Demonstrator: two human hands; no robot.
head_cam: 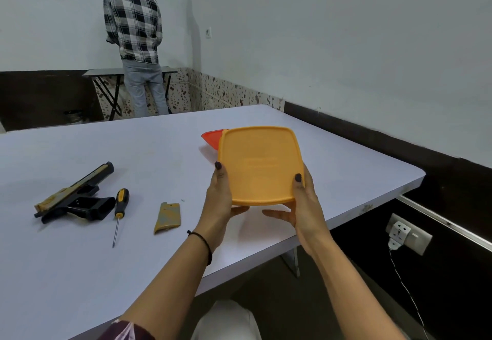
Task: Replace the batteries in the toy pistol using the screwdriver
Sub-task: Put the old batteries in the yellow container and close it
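Hands are raised together over the table's (pixel 80 273) three o'clock side, and a yellow lid (pixel 259 165) is gripped between them, tilted with its flat face toward the camera. The left hand (pixel 221 198) is closed on the lid's nine o'clock edge, thumb laid on the face and fingers curled beneath; the right hand (pixel 303 201) is clamped on the five o'clock corner in the same manner, thumb on top, fingers spread underneath. An orange container (pixel 211 138) is partly hidden behind the lid at its eleven o'clock corner, resting on the table. The toy pistol (pixel 74 196) is laid on its side at nine o'clock on the table, well apart from the hands, its grip cavity seen open. The screwdriver (pixel 119 212) lies just beside the pistol's grip at its three o'clock, handle away from the camera and tip toward it. The battery cover (pixel 167 217) lies between the screwdriver and the left hand, and a small screw (pixel 183 200) is seen near its one o'clock corner. A person in a checked shirt (pixel 133 23) stands at twelve o'clock, back turned.
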